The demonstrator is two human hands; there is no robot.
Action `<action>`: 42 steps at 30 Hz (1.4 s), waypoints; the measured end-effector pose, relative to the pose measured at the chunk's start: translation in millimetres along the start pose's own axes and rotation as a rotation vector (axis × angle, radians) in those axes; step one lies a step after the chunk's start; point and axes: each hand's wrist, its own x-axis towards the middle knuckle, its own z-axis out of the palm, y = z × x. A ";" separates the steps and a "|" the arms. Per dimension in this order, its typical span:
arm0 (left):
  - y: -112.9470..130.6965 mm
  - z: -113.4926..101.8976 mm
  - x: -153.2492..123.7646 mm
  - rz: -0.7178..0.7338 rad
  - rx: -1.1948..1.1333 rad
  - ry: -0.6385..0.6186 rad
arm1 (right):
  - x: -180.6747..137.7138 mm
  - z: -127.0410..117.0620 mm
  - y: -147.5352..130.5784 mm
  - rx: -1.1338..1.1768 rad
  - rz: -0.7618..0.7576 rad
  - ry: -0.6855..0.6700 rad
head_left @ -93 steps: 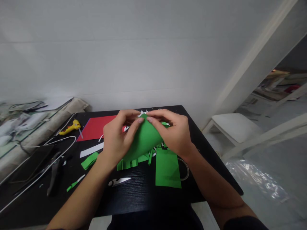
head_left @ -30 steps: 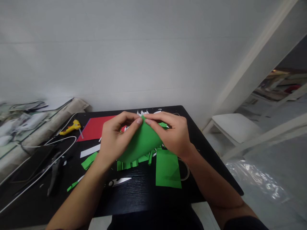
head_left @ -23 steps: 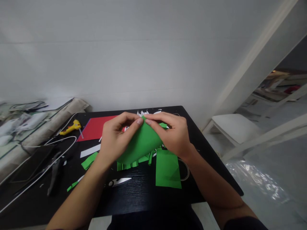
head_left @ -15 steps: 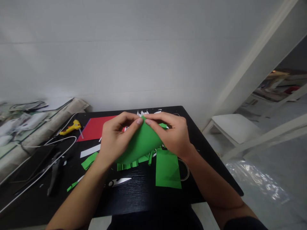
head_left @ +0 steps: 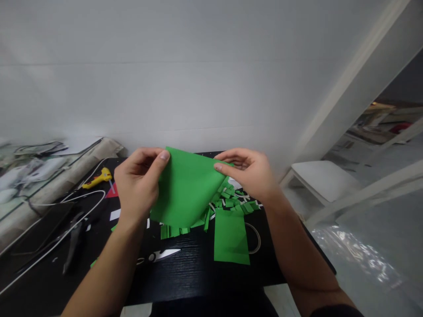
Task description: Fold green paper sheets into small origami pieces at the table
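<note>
My left hand and my right hand hold a curved green paper sheet above the black table. Each hand pinches one upper corner between thumb and fingers, so the sheet bows toward me. Below it lie green paper strips and small green cut pieces. A flat green rectangle rests on the table under my right wrist. Scissors lie near the front, partly hidden by my left forearm.
A yellow glue gun and a red sheet corner sit at the back left. White cables and black pliers lie on the left. A white stool stands to the right of the table. A white wall rises behind.
Both hands have drawn apart and lifted a little, spreading the green sheet wider. My left hand moved left and now covers most of the red sheet. The small green pieces are uncovered.
</note>
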 end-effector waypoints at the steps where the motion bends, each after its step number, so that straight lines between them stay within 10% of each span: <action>1: -0.8 -0.8 1.2 -0.003 -0.006 0.010 | 1.0 -0.2 1.2 0.029 0.011 0.025; 17: 5.2 -5.4 1.4 0.062 0.004 0.179 | 2.4 9.7 0.3 0.200 0.127 0.080; 27: 3.8 -9.2 4.1 0.009 -0.013 0.079 | -2.2 6.8 5.2 0.192 0.108 0.191; 42: -16.8 -39.2 -62.4 -0.229 -0.013 0.197 | -43.0 23.1 22.6 0.255 0.283 0.022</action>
